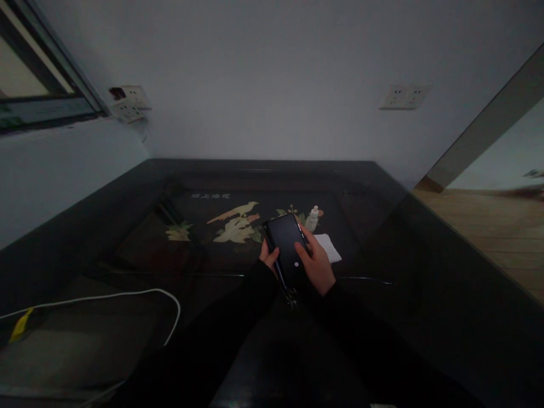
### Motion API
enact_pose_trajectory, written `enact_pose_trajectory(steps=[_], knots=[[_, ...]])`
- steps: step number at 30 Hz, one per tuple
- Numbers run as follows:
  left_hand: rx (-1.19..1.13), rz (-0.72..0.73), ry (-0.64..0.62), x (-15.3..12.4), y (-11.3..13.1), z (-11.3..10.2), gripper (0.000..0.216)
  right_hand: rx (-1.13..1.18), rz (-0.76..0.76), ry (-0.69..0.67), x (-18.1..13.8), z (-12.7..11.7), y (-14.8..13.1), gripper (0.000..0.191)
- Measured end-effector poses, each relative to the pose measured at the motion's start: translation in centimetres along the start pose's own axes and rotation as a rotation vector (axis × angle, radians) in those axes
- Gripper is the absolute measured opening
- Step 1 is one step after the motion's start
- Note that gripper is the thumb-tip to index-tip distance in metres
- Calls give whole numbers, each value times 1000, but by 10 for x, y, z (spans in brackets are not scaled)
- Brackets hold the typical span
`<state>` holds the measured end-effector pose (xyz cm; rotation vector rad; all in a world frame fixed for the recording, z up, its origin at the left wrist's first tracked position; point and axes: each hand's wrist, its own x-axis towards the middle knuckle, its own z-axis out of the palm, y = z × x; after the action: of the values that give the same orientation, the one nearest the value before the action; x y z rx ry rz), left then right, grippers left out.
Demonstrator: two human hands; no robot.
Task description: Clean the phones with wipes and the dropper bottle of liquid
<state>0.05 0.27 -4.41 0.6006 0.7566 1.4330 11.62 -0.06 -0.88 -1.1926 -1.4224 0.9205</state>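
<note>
Both my hands hold a dark smartphone [285, 241] over the middle of the black table. My left hand [269, 258] grips its left edge, the thumb lying on the front. On the right side my right hand [317, 262] wraps round the edge, its thumb over the screen. A small pale round spot shows low on the screen. Below the phone hangs a star-shaped charm [292, 298]. Just behind my right hand a small clear bottle with a white cap [313, 219] stands upright. A white paper or tissue [328, 247] lies beside that hand.
The glossy table [382, 226] bears a bird-and-flower picture [235, 228] and stands against the wall. A white cable [127, 293] with a yellow tag [20, 326] runs at the lower left. Wall sockets [405, 97] are on the right, with more sockets [130, 103] at the left.
</note>
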Motion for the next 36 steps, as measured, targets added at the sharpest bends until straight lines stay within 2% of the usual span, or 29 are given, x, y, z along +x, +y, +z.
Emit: enact_pose_trajectory(steps=[5,10,13,16,21,25,31,36], knots=[[28,14,97,0,1,2,88,-39,4,-66,-1,-1,-8,52],[88,1,43,2,2,-1,83,-124,-28,-126,6,-9,-10,52],[123,23,68,3,1,-3,81,-171,-32,-156,7,-11,-9,52],[164,69,76,1,0,-4,72,-260,-21,-147,8,-14,-11,52],[269,42,49,-1,-1,-5,67,-538,-61,-114,3,-18,-16,50],[314,42,103,-1,-1,-5,69,-684,-85,-98,-7,-10,-19,51],[264,22,87,-6,4,1,64,-950,-122,-88,-11,-1,-27,55],[279,-37,69,-10,8,4,64,-978,-131,-79,-6,-7,-24,55]])
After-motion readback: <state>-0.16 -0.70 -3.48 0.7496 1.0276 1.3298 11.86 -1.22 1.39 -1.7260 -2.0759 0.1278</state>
